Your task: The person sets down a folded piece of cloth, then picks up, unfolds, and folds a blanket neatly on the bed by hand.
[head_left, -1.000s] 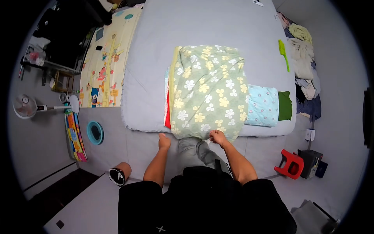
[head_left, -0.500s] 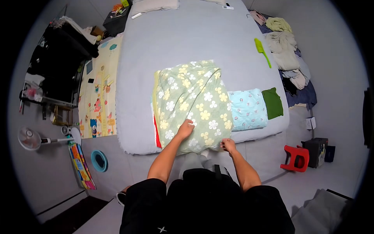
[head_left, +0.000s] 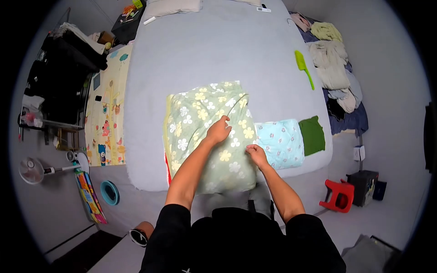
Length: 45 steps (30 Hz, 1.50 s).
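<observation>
A green blanket with white and yellow flowers (head_left: 200, 113) lies folded near the front edge of the bed (head_left: 214, 50). My left hand (head_left: 219, 130) rests on its middle with the fingers apart. My right hand (head_left: 257, 154) is at the blanket's right edge, fingers drawn together; whether they pinch the cloth is too small to tell. Beside that hand is a folded light blue patterned cloth (head_left: 280, 143), and a green folded cloth (head_left: 312, 135) lies against its right side. Something red (head_left: 167, 169) shows under the blanket's left edge.
A bright green brush (head_left: 300, 61) lies on the bed's right part. Clothes (head_left: 330, 63) are piled along the right side. On the floor are a red stool (head_left: 339, 195), a blue basin (head_left: 109, 192) and a bin (head_left: 142, 233). A fan (head_left: 32, 170) stands left.
My left hand has moved from beside the bed onto the blanket and further up it. My right hand has moved up along the blanket's right edge. The view has shifted.
</observation>
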Each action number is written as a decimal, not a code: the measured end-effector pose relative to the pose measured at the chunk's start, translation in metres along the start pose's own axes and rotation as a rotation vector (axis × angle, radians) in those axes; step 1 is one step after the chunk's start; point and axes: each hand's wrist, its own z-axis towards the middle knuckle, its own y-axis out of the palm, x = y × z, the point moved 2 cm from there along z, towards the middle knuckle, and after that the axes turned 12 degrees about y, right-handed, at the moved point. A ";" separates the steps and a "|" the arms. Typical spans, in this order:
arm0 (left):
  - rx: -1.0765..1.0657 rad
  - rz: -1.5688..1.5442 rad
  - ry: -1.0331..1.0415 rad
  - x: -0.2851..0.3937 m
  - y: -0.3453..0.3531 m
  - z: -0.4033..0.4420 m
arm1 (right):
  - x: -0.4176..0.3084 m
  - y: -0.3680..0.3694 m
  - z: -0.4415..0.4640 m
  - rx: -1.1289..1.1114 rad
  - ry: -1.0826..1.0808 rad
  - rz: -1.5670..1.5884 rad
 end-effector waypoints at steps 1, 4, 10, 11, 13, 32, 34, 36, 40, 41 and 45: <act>-0.051 -0.036 -0.069 0.003 0.000 0.009 | 0.000 -0.006 0.017 -0.003 0.003 -0.041; 0.033 -0.012 -0.111 -0.005 0.022 0.029 | -0.009 -0.024 0.068 0.010 -0.032 -0.203; 0.215 0.181 -0.132 -0.018 0.076 0.081 | -0.022 -0.053 0.178 -0.042 -0.091 -0.154; 0.263 0.221 -0.107 -0.024 0.081 0.098 | -0.024 -0.057 0.195 -0.068 -0.087 -0.141; 0.367 0.289 -0.040 -0.034 0.089 0.132 | -0.008 -0.056 0.242 -0.078 -0.142 -0.069; -0.023 0.323 0.315 -0.106 0.059 0.348 | -0.137 -0.061 0.453 0.063 -0.215 -0.413; 0.012 0.306 0.293 -0.099 0.045 0.364 | -0.143 -0.062 0.454 0.038 -0.174 -0.484; 0.050 0.306 0.311 -0.102 0.043 0.377 | -0.148 -0.067 0.454 -0.020 -0.107 -0.472; 0.383 0.384 -0.171 -0.143 0.067 0.386 | -0.145 -0.065 0.463 -0.085 -0.047 -0.443; 0.537 0.138 -0.289 -0.158 0.064 0.394 | -0.144 -0.063 0.469 -0.095 -0.061 -0.446; 0.254 0.004 -0.096 -0.151 0.036 0.401 | -0.124 -0.060 0.489 -0.120 -0.074 -0.443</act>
